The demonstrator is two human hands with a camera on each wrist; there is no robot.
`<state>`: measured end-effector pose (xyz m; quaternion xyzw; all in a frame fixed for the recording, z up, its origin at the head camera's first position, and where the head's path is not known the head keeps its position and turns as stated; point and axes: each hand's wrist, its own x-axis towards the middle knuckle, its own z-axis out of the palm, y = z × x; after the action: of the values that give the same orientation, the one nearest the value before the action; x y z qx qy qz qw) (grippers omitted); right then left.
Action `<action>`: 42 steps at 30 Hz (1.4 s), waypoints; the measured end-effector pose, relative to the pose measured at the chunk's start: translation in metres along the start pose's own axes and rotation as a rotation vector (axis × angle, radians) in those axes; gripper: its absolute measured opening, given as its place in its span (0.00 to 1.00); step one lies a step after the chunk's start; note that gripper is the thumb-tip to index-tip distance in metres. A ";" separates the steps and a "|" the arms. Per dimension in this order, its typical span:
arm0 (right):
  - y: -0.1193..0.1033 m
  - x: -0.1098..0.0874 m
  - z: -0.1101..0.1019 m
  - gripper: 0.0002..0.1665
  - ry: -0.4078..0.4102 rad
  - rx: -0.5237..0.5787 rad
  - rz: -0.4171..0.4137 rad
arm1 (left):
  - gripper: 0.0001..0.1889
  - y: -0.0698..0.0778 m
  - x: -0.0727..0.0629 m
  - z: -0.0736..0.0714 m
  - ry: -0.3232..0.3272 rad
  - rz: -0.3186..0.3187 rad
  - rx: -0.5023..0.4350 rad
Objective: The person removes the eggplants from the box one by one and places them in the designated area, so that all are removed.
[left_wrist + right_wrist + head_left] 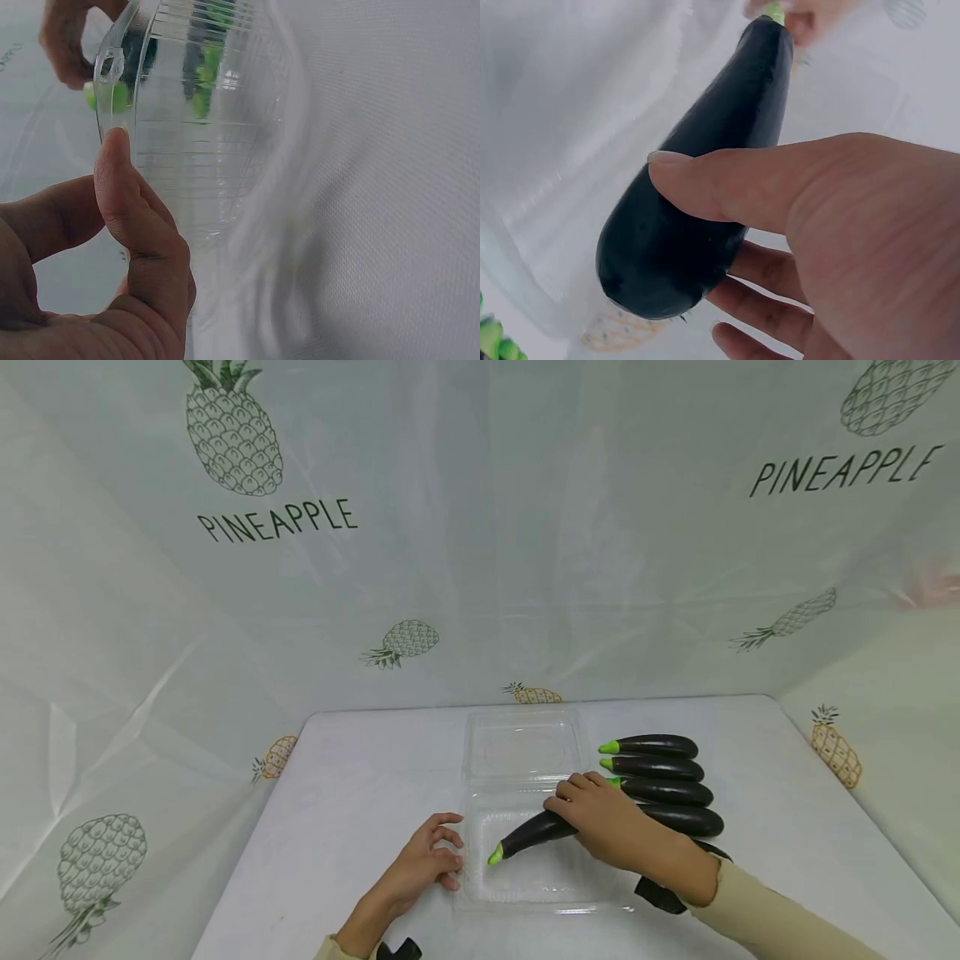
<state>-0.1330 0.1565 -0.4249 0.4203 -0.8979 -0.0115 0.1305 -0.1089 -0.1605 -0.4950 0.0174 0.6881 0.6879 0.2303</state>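
My right hand [603,822] grips a dark purple eggplant [536,832] with a bright green stem end. In the right wrist view its thumb lies across the eggplant, with the fingers underneath. The eggplant is over the base of a clear plastic clamshell box [525,885], tilted with its green tip toward the left. My left hand [423,864] is at the left side of this box, fingers loosely bent. In the left wrist view one fingertip [116,146] meets the clear rim [109,67].
Several more eggplants [660,767] lie in a row right of the box, the nearest partly hidden by the right forearm. The box's lid [525,752] lies folded back behind the base. A white table [360,777] carries everything; a pineapple-print sheet [480,568] hangs behind.
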 end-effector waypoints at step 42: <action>0.044 -0.176 -0.002 0.40 0.116 0.004 0.430 | 0.35 -0.001 0.000 -0.001 -0.018 -0.001 0.000</action>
<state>-0.0581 0.3185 -0.4568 0.2193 -0.9578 0.0427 0.1807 -0.1094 -0.1617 -0.4960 0.0235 0.6860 0.6875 0.2369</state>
